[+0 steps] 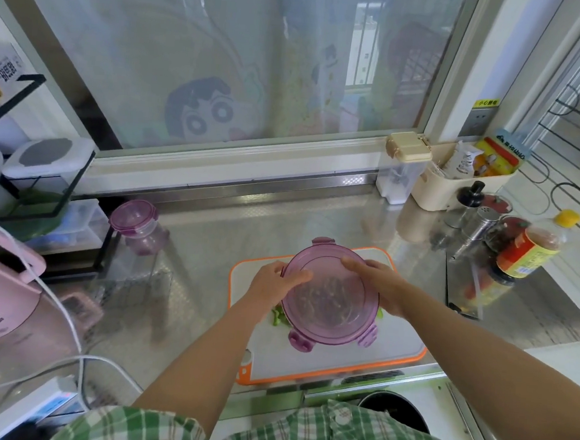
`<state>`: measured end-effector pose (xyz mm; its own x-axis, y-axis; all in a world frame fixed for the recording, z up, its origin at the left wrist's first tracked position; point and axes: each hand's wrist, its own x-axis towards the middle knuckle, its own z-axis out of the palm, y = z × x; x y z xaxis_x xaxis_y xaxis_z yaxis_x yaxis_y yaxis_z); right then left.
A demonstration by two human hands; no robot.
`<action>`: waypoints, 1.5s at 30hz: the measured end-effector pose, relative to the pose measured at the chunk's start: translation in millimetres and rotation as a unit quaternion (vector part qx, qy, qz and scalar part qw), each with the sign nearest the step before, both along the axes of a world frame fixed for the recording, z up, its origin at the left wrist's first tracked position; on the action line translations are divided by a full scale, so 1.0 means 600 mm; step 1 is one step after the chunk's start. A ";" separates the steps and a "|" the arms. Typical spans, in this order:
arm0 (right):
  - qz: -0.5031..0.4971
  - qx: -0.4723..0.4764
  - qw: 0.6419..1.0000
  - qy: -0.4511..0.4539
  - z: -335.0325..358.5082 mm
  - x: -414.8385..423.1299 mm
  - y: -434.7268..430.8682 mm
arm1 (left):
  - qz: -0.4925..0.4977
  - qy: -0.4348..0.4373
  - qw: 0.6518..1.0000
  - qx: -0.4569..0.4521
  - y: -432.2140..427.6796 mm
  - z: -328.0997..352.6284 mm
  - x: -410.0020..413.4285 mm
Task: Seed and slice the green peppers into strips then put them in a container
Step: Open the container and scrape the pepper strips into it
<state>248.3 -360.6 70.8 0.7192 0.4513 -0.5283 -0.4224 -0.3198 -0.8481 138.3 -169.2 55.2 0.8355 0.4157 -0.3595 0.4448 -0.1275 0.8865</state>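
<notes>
Head view: a round purple lid (326, 267) covers a container on the white, orange-edged cutting board (393, 344), which lies on the steel surface (211, 242). The left-hand grip (275, 282) clasps the lid's left rim, thumb laid on top. The right-hand grip (378, 284) clasps the right rim. Pepper strips (327, 308) show dimly through the lid, and a few green pieces (279, 317) lie on the board just beside it.

Translucent purple plastic lid (330, 291), matt white plastic board (393, 344), glossy steel counter (247, 223).
</notes>
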 end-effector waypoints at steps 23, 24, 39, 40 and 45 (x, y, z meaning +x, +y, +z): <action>-0.216 0.057 0.964 0.146 -0.031 0.010 -0.102 | 0.041 0.100 0.950 -0.292 -0.078 0.001 0.051; -0.203 0.075 0.960 0.177 -0.028 0.012 -0.100 | 0.018 0.101 0.940 -0.325 -0.085 0.000 0.049; -0.071 0.017 0.980 -0.186 0.010 0.018 -0.092 | 0.074 0.053 0.923 -0.373 -0.166 0.009 0.089; -0.028 0.039 0.978 -0.204 0.014 0.013 -0.092 | 0.097 0.051 0.930 -0.352 -0.169 0.007 0.093; -0.015 -0.045 0.944 -0.326 0.026 -0.002 -0.080 | 0.127 0.044 0.950 -0.282 -0.176 0.005 0.107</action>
